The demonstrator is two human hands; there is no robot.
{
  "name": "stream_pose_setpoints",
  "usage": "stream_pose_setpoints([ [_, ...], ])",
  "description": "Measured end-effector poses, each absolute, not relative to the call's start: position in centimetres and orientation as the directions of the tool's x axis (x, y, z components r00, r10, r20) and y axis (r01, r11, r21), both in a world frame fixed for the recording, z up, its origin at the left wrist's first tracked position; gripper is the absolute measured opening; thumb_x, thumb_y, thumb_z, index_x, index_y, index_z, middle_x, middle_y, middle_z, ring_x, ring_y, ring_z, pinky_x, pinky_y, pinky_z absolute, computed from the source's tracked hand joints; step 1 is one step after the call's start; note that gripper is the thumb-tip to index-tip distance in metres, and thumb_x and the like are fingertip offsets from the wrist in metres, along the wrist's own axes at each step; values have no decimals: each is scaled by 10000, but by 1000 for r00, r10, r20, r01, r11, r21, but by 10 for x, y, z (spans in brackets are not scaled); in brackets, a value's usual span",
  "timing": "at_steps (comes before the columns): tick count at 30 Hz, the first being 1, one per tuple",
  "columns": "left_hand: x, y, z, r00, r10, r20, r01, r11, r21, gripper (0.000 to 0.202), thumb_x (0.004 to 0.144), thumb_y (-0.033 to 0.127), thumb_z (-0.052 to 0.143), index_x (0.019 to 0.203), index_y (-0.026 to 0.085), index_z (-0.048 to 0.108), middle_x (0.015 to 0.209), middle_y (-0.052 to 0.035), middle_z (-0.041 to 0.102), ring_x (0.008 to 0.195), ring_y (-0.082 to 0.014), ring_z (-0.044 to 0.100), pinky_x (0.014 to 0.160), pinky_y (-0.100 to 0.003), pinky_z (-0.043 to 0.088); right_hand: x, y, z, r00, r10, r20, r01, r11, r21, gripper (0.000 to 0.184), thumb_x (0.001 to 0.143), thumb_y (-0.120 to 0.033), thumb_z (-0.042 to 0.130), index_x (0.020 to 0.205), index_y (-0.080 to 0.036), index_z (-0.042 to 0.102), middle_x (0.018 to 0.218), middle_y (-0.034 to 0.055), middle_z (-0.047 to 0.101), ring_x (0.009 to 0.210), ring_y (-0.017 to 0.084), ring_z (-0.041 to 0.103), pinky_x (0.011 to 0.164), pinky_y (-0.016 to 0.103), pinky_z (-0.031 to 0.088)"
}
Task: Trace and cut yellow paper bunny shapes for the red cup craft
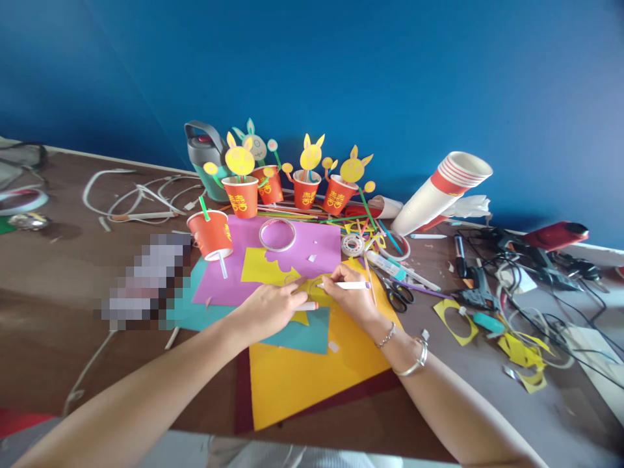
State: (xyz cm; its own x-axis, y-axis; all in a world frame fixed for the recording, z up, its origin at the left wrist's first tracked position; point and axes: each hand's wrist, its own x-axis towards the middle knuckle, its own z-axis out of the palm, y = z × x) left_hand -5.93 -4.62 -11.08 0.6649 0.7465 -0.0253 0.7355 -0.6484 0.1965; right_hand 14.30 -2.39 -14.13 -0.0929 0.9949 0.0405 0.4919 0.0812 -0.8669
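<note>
My right hand [351,296] is closed round a white marker [348,285]. Its tip touches a piece of yellow paper [260,266], where thin curved outlines show. My left hand [275,309] lies on the same paper, fingers stretched toward the marker tip. A white stick with an orange end [308,306], like a marker or its cap, pokes out beside my left thumb; whether the hand grips it is hidden. Beneath lie purple paper [219,286], teal paper [312,335] and orange-yellow paper [312,383].
Red paper cups [306,192] with rabbit cutouts line the wall. Another cup with straws [210,234] stands at left, near a blurred-out rectangle [151,276]. A tape roll [277,234] rests on the purple paper. Scissors [398,296], a glue gun [478,292], cables and stacked cups [439,192] lie right.
</note>
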Motion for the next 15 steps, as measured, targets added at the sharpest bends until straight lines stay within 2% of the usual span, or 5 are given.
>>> stream_pose_setpoints([
  [15,-59,-46,-109,661,747,-68,743,-641,190,245,986,300,458,973,199,681,1392,-97,580,803,-211,743,580,-275,555,142,-23,-141,-58,997,43,520,67,-852,250,717,-334,569,582,-241,380,497,-60,416,485,113,386,457,248,297],
])
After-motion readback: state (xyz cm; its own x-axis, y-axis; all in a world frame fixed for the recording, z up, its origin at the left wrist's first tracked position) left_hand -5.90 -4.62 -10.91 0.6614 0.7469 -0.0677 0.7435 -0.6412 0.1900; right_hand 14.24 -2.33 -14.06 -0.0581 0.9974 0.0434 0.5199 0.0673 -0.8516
